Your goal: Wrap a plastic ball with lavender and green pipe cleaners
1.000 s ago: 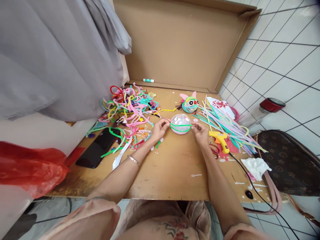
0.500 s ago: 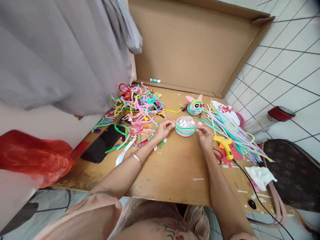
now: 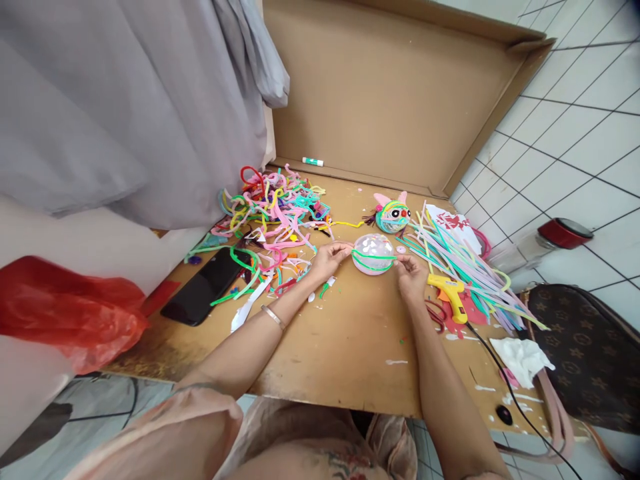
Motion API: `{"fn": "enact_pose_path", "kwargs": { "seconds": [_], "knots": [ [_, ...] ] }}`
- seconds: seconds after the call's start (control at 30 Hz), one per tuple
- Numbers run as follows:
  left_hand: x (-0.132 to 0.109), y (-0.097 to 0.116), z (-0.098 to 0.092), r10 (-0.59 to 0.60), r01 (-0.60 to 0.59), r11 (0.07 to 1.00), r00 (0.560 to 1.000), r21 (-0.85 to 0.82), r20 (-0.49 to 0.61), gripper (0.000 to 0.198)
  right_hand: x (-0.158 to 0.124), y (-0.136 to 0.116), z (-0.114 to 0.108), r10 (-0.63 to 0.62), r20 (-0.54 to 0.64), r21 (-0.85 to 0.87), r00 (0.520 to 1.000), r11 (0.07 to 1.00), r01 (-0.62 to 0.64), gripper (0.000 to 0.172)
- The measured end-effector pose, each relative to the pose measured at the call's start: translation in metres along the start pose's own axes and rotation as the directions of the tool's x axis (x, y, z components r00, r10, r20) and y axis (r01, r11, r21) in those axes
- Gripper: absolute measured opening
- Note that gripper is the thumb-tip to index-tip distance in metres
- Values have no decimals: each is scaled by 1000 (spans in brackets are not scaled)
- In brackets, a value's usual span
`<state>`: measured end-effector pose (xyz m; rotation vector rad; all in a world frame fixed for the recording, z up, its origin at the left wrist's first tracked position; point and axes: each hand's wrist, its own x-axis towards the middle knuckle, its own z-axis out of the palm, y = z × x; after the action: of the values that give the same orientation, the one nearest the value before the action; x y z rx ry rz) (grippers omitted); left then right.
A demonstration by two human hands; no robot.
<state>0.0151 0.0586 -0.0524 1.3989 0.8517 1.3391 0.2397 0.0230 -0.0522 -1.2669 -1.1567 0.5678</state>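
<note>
A translucent round ball [image 3: 374, 245] with white and coloured specks sits on the table between my hands. Green pipe cleaner [image 3: 375, 257] runs in a straight line across its front, and a second green band curves lower around it. At the ball's left side, my left hand [image 3: 327, 260] pinches one end of the straight green length. My right hand [image 3: 413, 277] pinches the other end at the right side. Just behind the ball stands a finished-looking figure [image 3: 393, 216] wrapped in coloured pipe cleaners, with pink ears, round eyes and a red nose.
Tangled pipe cleaners [image 3: 280, 207] and a black phone [image 3: 200, 290] lie left. On the right are straight pipe cleaners [image 3: 465, 257], a yellow glue gun [image 3: 453, 293] with its cord, red scissors [image 3: 436, 313], a white tissue [image 3: 523, 360] and a brown bag [image 3: 585, 353]. A glue stick [image 3: 313, 161] lies behind.
The view has shifted slightly. My right hand has moved a little to the right, and the straight green pipe cleaner now reaches slightly past the ball's right edge.
</note>
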Motion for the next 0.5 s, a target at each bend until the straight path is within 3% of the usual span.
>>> {"fn": "enact_pose_path", "kwargs": {
  "seconds": [0.5],
  "knots": [
    [0,-1,-2,-36,36,999,999,-41,4,27,1,1,-1,33,15,39,999,999,-33,27]
  ]
}}
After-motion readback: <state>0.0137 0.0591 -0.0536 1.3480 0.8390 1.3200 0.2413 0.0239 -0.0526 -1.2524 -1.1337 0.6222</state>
